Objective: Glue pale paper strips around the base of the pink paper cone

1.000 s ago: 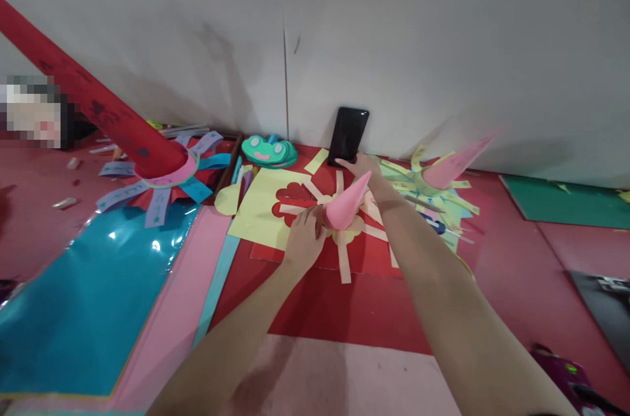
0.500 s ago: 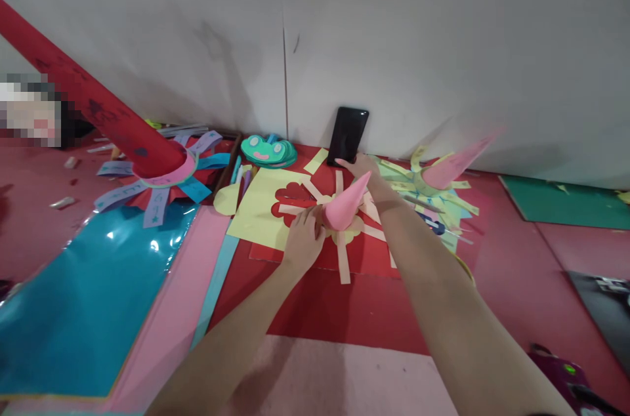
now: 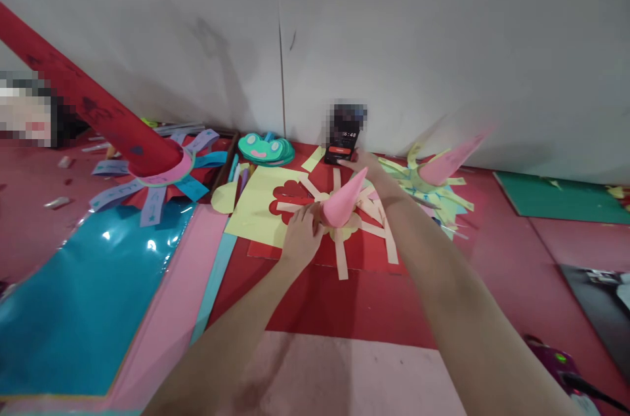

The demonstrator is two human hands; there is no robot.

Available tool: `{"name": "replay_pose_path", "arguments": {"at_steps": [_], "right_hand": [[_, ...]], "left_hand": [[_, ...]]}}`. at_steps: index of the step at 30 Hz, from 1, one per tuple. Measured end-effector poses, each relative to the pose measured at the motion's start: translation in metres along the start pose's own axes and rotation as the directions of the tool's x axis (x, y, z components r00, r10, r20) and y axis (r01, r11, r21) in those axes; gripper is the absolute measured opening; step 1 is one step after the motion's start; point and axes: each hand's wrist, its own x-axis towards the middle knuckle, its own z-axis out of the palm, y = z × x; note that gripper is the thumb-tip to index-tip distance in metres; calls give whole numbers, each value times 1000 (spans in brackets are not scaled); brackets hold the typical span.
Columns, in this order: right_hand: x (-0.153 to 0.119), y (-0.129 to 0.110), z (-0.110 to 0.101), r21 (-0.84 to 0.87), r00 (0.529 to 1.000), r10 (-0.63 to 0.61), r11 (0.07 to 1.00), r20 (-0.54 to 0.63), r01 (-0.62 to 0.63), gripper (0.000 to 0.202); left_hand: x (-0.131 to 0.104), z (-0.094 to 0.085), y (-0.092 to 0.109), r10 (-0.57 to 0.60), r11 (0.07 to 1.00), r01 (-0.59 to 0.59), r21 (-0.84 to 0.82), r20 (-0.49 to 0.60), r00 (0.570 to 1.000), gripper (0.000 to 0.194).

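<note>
A pink paper cone [image 3: 343, 201] stands point up on a scalloped yellow paper base with pale paper strips [image 3: 341, 257] spreading from it. My left hand [image 3: 304, 229] is closed at the cone's lower left side, its fingers curled against the base. Leaning on the wall is a smartphone [image 3: 340, 135] with a lit screen showing a time and a red button; its upper part is blurred out. My right hand [image 3: 370, 170] reaches to the phone's lower edge, a finger stretched out at the screen. Part of that hand's fingers is hidden. Red scalloped paper [image 3: 290, 189] lies under the strips.
A red cone with purple and blue strips [image 3: 160, 176] stands at left, near a blue glossy sheet [image 3: 98, 298]. Green frog cutouts [image 3: 266, 150] lie by the wall. Another pink cone with yellow strips [image 3: 450, 163] is at right, and a green board [image 3: 566, 198] beyond.
The phone's screen was dark and is now lit, with my right hand still at its lower edge. My left hand stays by the cone. The view has shifted slightly.
</note>
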Motion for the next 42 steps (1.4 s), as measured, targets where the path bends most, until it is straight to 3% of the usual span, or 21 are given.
{"name": "replay_pose_path", "arguments": {"at_steps": [2, 4, 7, 10, 14, 17, 19, 22, 27, 31, 36, 42], "right_hand": [[-8, 0, -10, 65, 998, 57, 996, -4, -57, 45], [-24, 1, -20, 150, 983, 131, 982, -127, -112, 36], [-63, -1, -31, 204, 912, 152, 976, -382, -78, 27], [-115, -6, -33, 202, 833, 146, 978, -533, -42, 28], [-177, -12, -27, 251, 802, 191, 967, -566, -53, 27], [-202, -9, -18, 328, 813, 254, 941, -524, -83, 25], [-211, -6, -11, 366, 834, 256, 928, -489, -71, 24], [-220, -6, 3, 400, 878, 224, 916, -423, -41, 24], [-227, -13, 30, 372, 916, 99, 926, -390, 58, 22], [-225, -10, 45, 327, 919, 24, 938, -394, 116, 21], [-223, -10, 50, 281, 914, 6, 952, -406, 119, 19], [-225, -15, 47, 279, 921, -19, 950, -390, 137, 18]], "left_hand": [[1, -1, 1, -6, 1000, 6, -11, 7, 1000, 42], [2, -2, 2, -27, 999, 28, -25, 13, 1000, 42], [2, -1, 4, -63, 995, 63, -72, 3, 998, 42], [3, -3, 5, -70, 990, 67, -124, -20, 997, 40], [12, -22, 6, -7, 995, -6, -103, -122, 992, 31], [24, -47, 3, 42, 996, -60, -63, -258, 965, 27], [30, -62, 0, 24, 999, -36, -35, -290, 957, 23], [33, -70, -3, -16, 1000, 18, 7, -208, 978, 14], [15, -52, -1, -4, 998, 5, 69, -10, 1000, 9], [2, -32, -5, 114, 993, -117, 31, 82, 990, 7], [0, -24, -15, 167, 985, -170, 20, 90, 982, 13], [0, -22, -18, 139, 984, -143, 105, 47, 989, 21]]}}
